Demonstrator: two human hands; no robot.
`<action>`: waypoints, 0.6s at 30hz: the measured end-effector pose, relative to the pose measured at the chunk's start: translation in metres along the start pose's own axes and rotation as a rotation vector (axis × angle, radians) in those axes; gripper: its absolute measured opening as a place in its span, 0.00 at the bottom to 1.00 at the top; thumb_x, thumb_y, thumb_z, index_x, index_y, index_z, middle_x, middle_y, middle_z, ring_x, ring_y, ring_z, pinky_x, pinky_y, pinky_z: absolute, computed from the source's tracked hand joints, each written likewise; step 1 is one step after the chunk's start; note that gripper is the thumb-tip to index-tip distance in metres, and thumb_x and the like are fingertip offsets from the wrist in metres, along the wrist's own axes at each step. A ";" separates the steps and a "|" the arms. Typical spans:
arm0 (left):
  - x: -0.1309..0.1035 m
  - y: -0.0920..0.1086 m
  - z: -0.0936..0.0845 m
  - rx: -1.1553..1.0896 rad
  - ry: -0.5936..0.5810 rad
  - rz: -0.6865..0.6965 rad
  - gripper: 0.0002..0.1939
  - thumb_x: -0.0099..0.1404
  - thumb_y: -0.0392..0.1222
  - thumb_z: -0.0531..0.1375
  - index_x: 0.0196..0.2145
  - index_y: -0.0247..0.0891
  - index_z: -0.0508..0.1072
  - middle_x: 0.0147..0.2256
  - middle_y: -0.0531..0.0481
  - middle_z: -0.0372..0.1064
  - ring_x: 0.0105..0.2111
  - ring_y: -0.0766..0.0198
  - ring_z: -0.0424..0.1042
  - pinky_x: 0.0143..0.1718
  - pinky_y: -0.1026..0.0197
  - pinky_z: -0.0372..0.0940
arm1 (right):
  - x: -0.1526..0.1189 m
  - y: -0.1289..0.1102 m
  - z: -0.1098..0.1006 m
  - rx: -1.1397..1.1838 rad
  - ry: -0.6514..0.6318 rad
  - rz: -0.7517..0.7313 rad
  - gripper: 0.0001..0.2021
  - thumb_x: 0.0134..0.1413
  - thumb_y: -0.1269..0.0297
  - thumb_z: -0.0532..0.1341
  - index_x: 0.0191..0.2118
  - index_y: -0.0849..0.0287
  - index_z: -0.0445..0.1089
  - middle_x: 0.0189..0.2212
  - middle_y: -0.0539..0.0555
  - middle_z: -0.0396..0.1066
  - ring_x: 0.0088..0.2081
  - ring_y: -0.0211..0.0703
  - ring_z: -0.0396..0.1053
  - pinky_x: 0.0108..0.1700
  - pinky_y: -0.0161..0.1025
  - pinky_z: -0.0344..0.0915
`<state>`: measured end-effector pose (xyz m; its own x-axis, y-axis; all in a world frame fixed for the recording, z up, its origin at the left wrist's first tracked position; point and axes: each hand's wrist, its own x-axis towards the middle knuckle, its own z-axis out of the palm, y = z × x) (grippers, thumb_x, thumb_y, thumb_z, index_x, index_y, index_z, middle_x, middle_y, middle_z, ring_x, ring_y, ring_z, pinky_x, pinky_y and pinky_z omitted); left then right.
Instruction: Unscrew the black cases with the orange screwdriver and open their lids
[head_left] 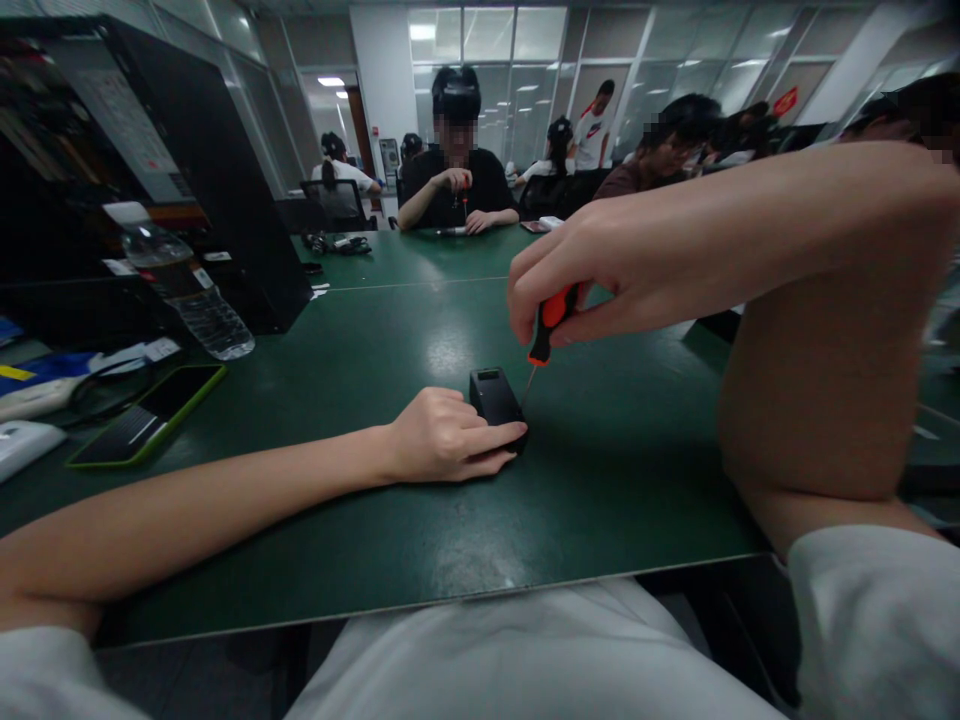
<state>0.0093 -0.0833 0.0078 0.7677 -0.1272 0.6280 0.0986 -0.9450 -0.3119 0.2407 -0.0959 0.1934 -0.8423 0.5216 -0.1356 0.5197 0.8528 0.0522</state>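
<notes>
A small black box (pixel 496 396) lies on the green table (pixel 390 360) in front of me. My left hand (pixel 452 437) holds it from the left and near side, the index finger across its near end. My right hand (pixel 574 275) is closed round the red and black handle of a screwdriver (pixel 551 322), above and to the right of the box. The thin shaft slants down to the box's near right corner; whether the tip touches a screw is too small to tell.
At the left are a plastic bottle (pixel 187 285), a phone with a green edge (pixel 148 416), white devices with cables and a black shelf (pixel 202 170). Across the table sits a person in black (pixel 457 185), a screwdriver in hand. Cables (pixel 337 243) lie at the far left.
</notes>
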 end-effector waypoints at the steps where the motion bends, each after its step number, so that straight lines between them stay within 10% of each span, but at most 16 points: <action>1: 0.000 0.000 0.000 -0.001 0.000 0.000 0.13 0.69 0.42 0.63 0.47 0.32 0.77 0.20 0.56 0.72 0.17 0.69 0.68 0.20 0.61 0.57 | 0.000 -0.001 0.000 0.003 -0.006 -0.015 0.21 0.67 0.45 0.55 0.54 0.52 0.74 0.48 0.50 0.76 0.45 0.42 0.73 0.43 0.36 0.68; 18: 0.000 0.000 0.000 -0.017 0.001 0.000 0.12 0.70 0.41 0.62 0.48 0.32 0.76 0.21 0.55 0.75 0.17 0.69 0.70 0.20 0.60 0.57 | -0.001 -0.014 0.002 -0.046 0.102 0.017 0.13 0.69 0.54 0.54 0.47 0.49 0.75 0.41 0.46 0.75 0.36 0.37 0.71 0.36 0.35 0.66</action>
<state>0.0094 -0.0830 0.0080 0.7668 -0.1276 0.6290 0.0880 -0.9499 -0.3000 0.2346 -0.1085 0.1908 -0.8447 0.5343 -0.0327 0.5292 0.8427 0.0993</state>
